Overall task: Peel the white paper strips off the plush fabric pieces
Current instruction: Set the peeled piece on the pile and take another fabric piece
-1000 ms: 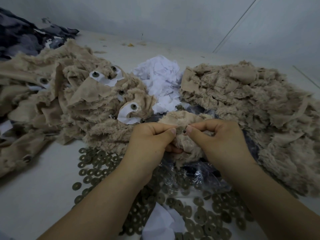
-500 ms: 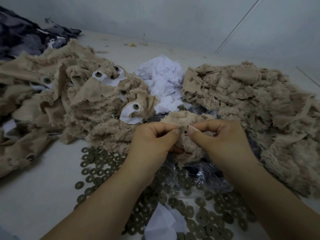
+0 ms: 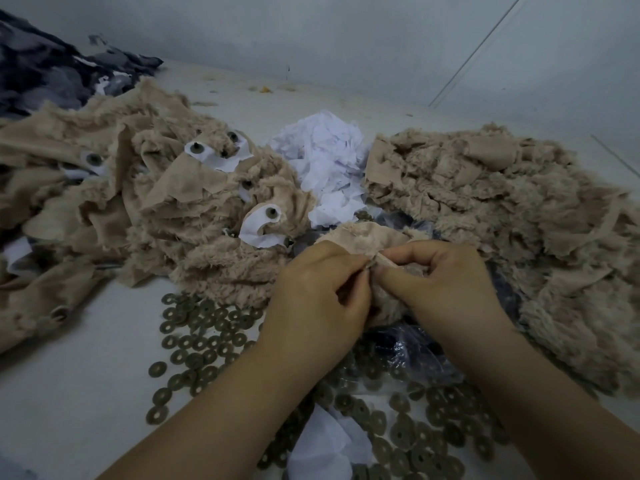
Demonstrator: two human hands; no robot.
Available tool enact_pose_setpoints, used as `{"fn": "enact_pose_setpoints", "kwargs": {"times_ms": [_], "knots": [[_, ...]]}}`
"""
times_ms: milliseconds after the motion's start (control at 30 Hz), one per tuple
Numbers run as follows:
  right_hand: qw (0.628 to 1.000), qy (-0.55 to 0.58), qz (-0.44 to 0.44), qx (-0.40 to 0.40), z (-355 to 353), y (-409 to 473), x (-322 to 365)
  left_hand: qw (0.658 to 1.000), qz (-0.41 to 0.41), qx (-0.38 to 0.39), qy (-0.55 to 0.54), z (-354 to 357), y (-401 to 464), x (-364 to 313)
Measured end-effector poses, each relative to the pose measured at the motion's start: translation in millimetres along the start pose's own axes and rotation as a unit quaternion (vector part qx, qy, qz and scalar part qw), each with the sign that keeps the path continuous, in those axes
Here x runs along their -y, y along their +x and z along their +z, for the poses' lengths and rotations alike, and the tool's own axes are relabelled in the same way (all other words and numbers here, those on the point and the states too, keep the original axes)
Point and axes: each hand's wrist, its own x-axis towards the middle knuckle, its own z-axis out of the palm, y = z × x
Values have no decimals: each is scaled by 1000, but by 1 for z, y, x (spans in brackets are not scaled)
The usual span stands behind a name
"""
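A tan plush fabric piece is held in front of me by both hands. My left hand pinches it from the left, thumb and forefinger meeting at a small dark stud. My right hand pinches the same spot from the right. No white paper shows on this piece. To the left lies a heap of plush pieces with white paper strips around their studs. On the right is a second plush heap without visible paper.
Crumpled white paper scraps are piled between the two heaps. Several bronze washers are scattered on the pale table, some over a clear plastic bag. Dark grey fabric lies far left. A wall rises behind.
Both hands have stayed on the plush piece and drawn slightly closer together at the stud; the fingertips now press tighter. Nothing else has moved.
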Motion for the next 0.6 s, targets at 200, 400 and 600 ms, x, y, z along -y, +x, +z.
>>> {"fn": "enact_pose_setpoints", "kwargs": {"times_ms": [200, 400, 600], "knots": [[1000, 19, 2, 3, -1, 2, -2, 1000, -6, 17, -12, -1, -1, 0], [995, 81, 30, 46, -1, 2, -4, 994, -72, 32, -80, -4, 4, 2], [992, 109, 27, 65, 2, 2, -5, 997, -41, 12, -59, 1, 2, 0]]}}
